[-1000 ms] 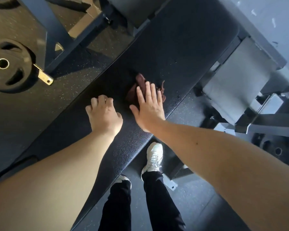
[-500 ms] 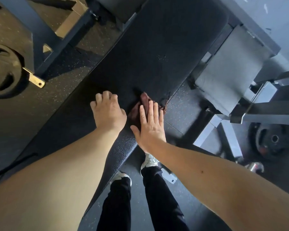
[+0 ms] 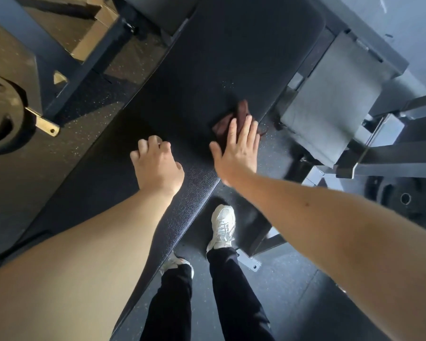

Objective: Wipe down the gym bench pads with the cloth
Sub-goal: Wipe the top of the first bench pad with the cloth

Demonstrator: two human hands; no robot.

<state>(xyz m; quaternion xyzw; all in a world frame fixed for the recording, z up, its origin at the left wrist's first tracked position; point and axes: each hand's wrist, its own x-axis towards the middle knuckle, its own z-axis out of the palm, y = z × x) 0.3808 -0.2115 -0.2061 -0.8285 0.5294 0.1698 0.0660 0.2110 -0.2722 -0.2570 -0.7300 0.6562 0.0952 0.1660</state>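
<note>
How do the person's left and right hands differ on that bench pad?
The left hand has curled fingers and rests on the bare bench pad, holding nothing. The right hand has straight fingers and presses flat on the dark red cloth. The left hand sits mid-pad, while the right hand is near the pad's right edge. Both touch the same black pad.
</note>
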